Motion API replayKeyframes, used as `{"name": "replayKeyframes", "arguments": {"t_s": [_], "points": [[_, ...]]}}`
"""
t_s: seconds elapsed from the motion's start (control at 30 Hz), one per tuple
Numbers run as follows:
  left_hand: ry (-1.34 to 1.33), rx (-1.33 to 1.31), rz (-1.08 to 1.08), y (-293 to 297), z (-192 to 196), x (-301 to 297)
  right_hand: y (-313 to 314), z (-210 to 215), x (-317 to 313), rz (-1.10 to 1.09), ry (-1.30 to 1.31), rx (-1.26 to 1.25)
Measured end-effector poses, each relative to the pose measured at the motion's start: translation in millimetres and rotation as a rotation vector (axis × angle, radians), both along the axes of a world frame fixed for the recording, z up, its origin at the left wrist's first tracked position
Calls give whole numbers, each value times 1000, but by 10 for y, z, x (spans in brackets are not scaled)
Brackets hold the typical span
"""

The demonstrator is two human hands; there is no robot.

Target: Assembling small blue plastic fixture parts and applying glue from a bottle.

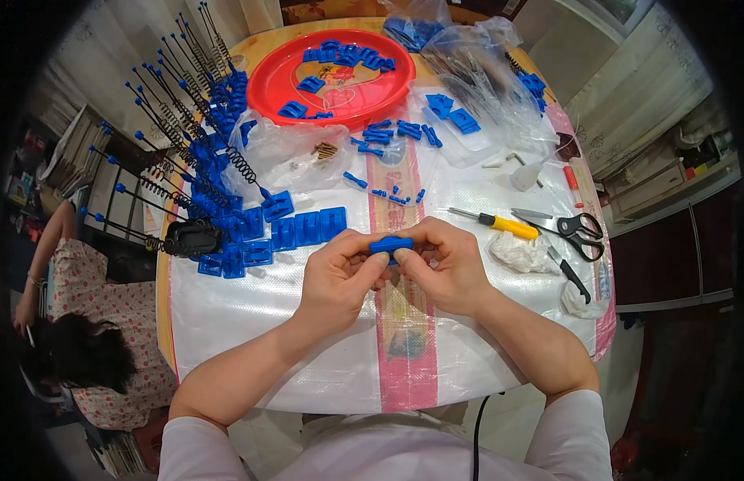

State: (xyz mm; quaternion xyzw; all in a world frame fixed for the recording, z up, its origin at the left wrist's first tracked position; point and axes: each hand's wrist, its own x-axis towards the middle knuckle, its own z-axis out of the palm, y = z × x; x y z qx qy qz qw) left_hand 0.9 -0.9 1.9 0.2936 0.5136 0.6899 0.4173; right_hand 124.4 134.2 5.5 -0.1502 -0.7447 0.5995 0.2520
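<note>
Between both hands, above the middle of the table, I hold a small blue plastic piece [390, 247]. My left hand [337, 276] pinches its left end with thumb and fingers. The right end is gripped the same way by my right hand [446, 264]. Both thumbs press on its near face, and the fingers behind it are partly hidden. Just left of my hands lies a row of blue plastic bases [308, 228]. Beyond them, small blue pegs [398, 195] and blue clip-like parts [378, 132] are scattered on the sheet.
At the left stand many blue bases with springs and black rods [159, 120]. A red tray [264, 68] holds blue parts. Brass screws [325, 151] lie on plastic. To the right are a yellow-handled screwdriver [508, 226], scissors [580, 232] and a knife [574, 276]. Another person [107, 337] sits left.
</note>
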Motion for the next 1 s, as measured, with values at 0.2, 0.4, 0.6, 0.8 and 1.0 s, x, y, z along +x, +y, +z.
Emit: {"name": "replayKeyframes", "arguments": {"t_s": [0.2,0.4,0.6,0.8,1.0], "points": [[-4,-15,0,1,17,8,10,-7,12,2,-19,8],[-13,-12,-5,-1,13,9,7,-17,3,-9,-9,23],[-1,-27,-7,-1,40,8,9,-12,7,-18,-20,39],[-3,-29,-2,-1,15,17,-5,-3,8,-5,-28,2],[-12,-22,4,-3,13,23,-7,-9,2,12,-17,-40]]}}
